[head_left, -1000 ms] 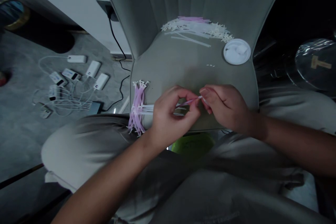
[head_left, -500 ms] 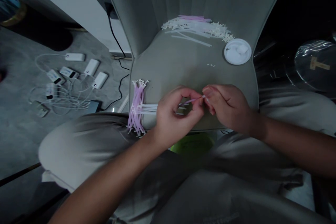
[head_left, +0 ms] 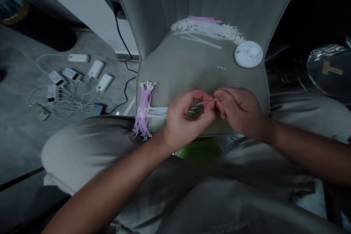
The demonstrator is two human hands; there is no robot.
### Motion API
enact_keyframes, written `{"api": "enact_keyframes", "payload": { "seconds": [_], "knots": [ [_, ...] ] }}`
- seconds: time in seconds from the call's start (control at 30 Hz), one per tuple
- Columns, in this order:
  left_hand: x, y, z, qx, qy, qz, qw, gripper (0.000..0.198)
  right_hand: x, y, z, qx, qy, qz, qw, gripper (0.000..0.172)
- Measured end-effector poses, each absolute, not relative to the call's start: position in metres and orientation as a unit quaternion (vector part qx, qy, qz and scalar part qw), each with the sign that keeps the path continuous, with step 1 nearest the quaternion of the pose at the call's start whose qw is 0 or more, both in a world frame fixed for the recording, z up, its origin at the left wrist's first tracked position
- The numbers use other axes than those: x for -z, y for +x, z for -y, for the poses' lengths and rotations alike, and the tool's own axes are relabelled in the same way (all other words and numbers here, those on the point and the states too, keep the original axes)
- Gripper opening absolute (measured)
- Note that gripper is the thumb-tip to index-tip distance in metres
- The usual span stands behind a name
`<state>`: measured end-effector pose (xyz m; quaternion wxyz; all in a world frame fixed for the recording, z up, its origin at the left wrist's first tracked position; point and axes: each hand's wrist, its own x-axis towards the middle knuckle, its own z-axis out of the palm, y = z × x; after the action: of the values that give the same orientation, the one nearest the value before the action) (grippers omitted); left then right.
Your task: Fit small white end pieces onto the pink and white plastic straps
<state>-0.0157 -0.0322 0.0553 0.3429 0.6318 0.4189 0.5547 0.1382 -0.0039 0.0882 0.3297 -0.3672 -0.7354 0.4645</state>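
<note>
Over the front of the grey chair seat, my left hand (head_left: 190, 113) pinches a thin pink-purple strip (head_left: 202, 102) between thumb and forefinger. My right hand (head_left: 238, 111) meets it fingertip to fingertip, closed on the strip's other end; its tip is mostly hidden by the fingers. Left of my hands lies a bundle of pink strips (head_left: 144, 111) with small white ends. White strips (head_left: 157, 112) stick out from that bundle and run beneath my left hand. Beyond my hands, three tiny white pieces (head_left: 221, 68) rest on the seat.
At the seat's back lies a pile of white and pink strips (head_left: 205, 27). A round white lid (head_left: 248, 54) holding something white sits to its right. White devices with tangled cables (head_left: 72, 95) lie on the floor at left. Something green (head_left: 201, 151) shows below the seat edge.
Both hands have shifted very slightly right with the view. The white piece seen earlier at the strip's end is now more covered by the fingertips. The grip stays the same.
</note>
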Motion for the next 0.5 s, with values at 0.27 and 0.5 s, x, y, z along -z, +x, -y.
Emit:
{"api": "enact_keyframes", "payload": {
  "seconds": [0.27, 0.5],
  "knots": [
    [-0.0524, -0.0165, 0.0327, -0.539, 0.647, -0.426, 0.332, 0.011, -0.0845, 0.1396, 0.0048, -0.469, -0.387, 0.734, 0.302, 0.044],
    [-0.0518, -0.0179, 0.0323, -0.532, 0.653, -0.426, 0.330, 0.008, -0.0860, 0.1392, 0.0032, -0.454, -0.393, 0.749, 0.281, 0.043]
  ]
}}
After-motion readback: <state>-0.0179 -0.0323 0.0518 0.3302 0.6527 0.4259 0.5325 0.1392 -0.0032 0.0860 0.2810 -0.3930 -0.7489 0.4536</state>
